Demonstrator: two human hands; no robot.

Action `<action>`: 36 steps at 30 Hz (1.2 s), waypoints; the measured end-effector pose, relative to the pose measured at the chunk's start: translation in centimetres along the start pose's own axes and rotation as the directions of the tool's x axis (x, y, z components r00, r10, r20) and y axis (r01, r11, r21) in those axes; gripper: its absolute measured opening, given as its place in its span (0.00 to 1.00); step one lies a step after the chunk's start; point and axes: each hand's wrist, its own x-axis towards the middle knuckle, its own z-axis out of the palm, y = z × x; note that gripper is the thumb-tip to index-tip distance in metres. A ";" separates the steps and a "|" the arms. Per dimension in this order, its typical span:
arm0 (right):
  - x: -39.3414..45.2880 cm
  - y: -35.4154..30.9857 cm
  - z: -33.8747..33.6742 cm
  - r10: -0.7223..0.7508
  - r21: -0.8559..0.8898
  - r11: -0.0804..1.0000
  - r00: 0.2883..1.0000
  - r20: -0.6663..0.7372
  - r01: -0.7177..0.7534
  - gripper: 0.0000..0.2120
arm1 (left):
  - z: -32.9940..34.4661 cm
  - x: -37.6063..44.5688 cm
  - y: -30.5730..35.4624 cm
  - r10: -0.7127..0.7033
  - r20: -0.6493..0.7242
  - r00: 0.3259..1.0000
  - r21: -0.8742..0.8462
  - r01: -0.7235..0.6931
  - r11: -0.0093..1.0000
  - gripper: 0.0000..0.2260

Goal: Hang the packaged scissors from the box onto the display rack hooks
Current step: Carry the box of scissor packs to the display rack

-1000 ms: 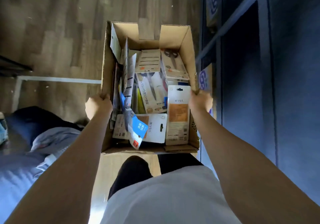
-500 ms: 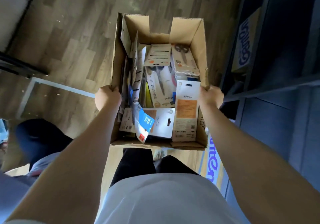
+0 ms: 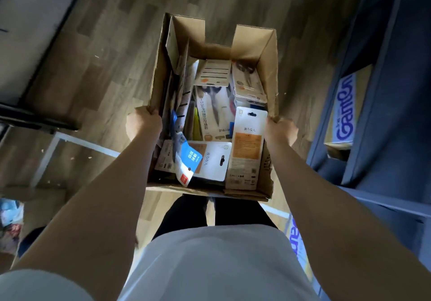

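Both hands, the left hand [image 3: 142, 125] and right hand [image 3: 281, 132], curl tight around the box [image 3: 254, 44] sides. Fingertips hide inside, beside the scissors packs [image 3: 247, 149].

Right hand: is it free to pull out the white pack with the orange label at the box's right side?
Probably not yet. The right hand grips the cardboard box wall, as the left hand grips the other side. The white pack lies uncovered on top, just beside it.
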 end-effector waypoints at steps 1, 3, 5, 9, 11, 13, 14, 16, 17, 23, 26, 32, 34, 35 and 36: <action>0.9 -1.3 0.2 -0.013 0.006 1.000 1.000 0.007 0.013 0.11 | -0.3 1.0 0.6 -0.021 -0.004 1.000 -0.001 0.021 1.000 0.12; 2.9 -3.8 0.7 -0.030 -0.007 1.000 0.999 0.025 0.030 0.10 | -0.6 2.8 1.8 -0.057 -0.006 0.998 -0.013 0.057 0.998 0.13; 5.4 -6.1 1.3 -0.045 -0.029 0.998 0.997 0.059 0.046 0.10 | -0.6 4.6 3.2 -0.092 -0.014 0.996 -0.048 0.092 0.995 0.13; 10.1 -12.7 2.7 -0.176 -0.092 0.977 0.974 0.144 0.191 0.13 | -0.7 7.9 5.8 -0.222 -0.052 0.974 -0.119 0.215 0.969 0.12; 12.0 -15.4 3.0 -0.250 -0.111 0.955 0.949 0.191 0.274 0.14 | -0.6 8.6 6.8 -0.290 -0.067 0.955 -0.159 0.277 0.948 0.12; 13.3 -17.4 3.5 -0.300 -0.087 0.942 0.931 0.209 0.323 0.17 | -0.4 9.1 7.3 -0.304 -0.080 0.949 -0.184 0.286 0.940 0.12; 14.0 -18.9 4.2 -0.322 -0.098 0.932 0.920 0.223 0.349 0.17 | -0.4 9.6 7.4 -0.342 -0.094 0.935 -0.204 0.318 0.926 0.13; 14.9 -22.3 5.8 -0.383 -0.105 0.903 0.890 0.245 0.417 0.17 | -0.4 10.6 7.4 -0.431 -0.105 0.896 -0.255 0.395 0.883 0.13; 15.0 -24.1 6.4 -0.407 -0.116 0.885 0.870 0.277 0.451 0.16 | -0.5 11.2 7.3 -0.470 -0.106 0.876 -0.286 0.426 0.858 0.13; 15.0 -32.7 10.2 -0.514 -0.229 0.741 0.752 0.412 0.631 0.15 | -2.1 15.7 6.3 -0.628 -0.107 0.771 -0.372 0.554 0.744 0.13; 15.2 -36.4 13.7 -0.537 -0.188 0.716 0.703 0.467 0.672 0.13 | -3.1 18.6 5.9 -0.678 -0.095 0.729 -0.390 0.599 0.699 0.13; 15.5 -44.0 19.9 -0.574 -0.236 0.608 0.624 0.530 0.758 0.11 | -4.9 24.8 5.4 -0.760 -0.066 0.647 -0.451 0.660 0.601 0.13; 15.8 -46.4 21.7 -0.576 -0.247 0.590 0.615 0.539 0.769 0.11 | -5.4 26.8 5.6 -0.780 -0.053 0.623 -0.464 0.676 0.572 0.13; 16.0 -47.5 22.6 -0.578 -0.249 0.580 0.608 0.544 0.775 0.11 | -5.6 27.7 5.6 -0.791 -0.048 0.610 -0.464 0.687 0.559 0.12; 16.3 -48.5 23.6 -0.582 -0.248 0.568 0.596 0.553 0.785 0.12 | -5.8 28.6 5.7 -0.802 -0.046 0.595 -0.460 0.700 0.546 0.12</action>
